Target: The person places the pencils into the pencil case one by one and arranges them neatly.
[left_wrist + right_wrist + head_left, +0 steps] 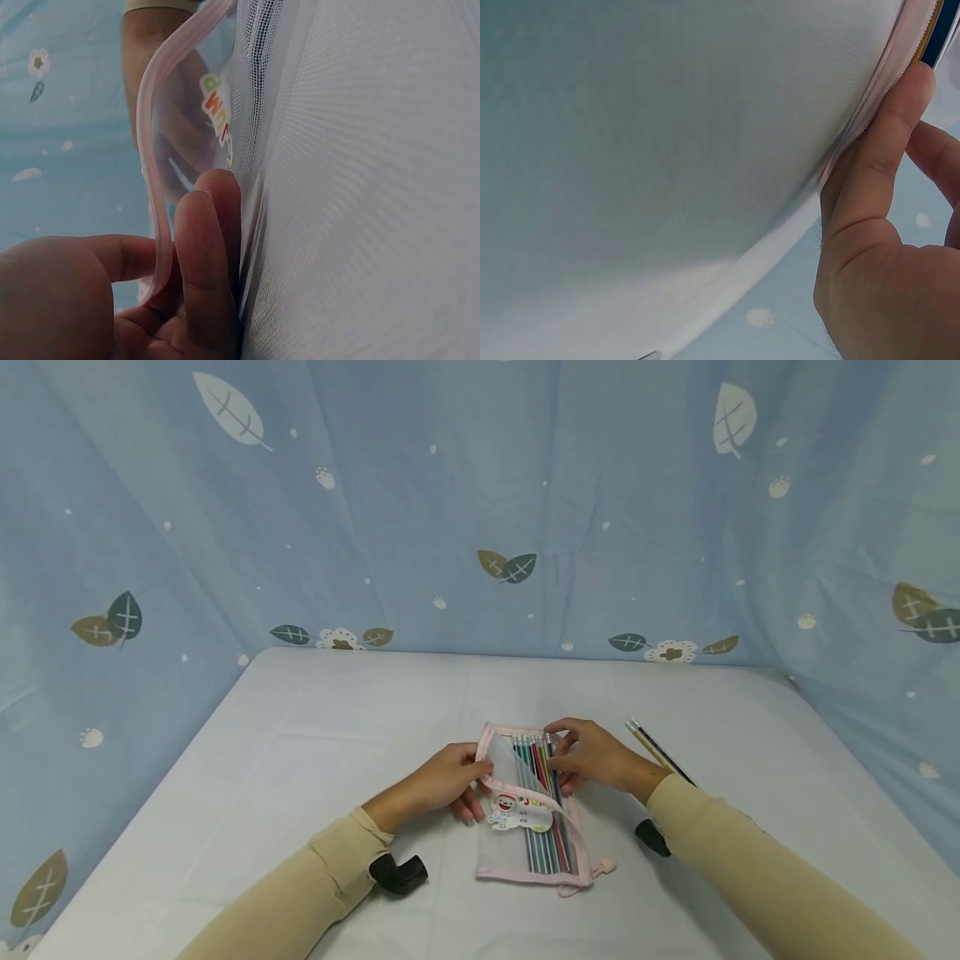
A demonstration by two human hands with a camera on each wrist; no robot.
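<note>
A see-through mesh pencil case (pixel 495 856) with pink trim lies on the white table, its flap folded open. Several pencils (pixel 540 852) lie lengthwise inside, silver-green, red and dark ones among them. At the case's upper left, my left hand (pixel 447 779) pinches the pink edge (pixel 148 127) between thumb and fingers. My right hand (pixel 597 756) is at the upper right opening, fingers bent. Its thumb and fingers hold a dark blue and gold pencil (pixel 936 37) along the zip; the far fingertips are partly hidden. A cartoon label (pixel 517 814) shows on the case.
Loose striped pencils (pixel 651 742) lie on the table beyond my right wrist, partly covered by the sleeve. A pink zip pull (pixel 603 866) sticks out at the case's lower right. A blue leaf-patterned curtain (pixel 420 510) surrounds the white tabletop (pixel 337 718).
</note>
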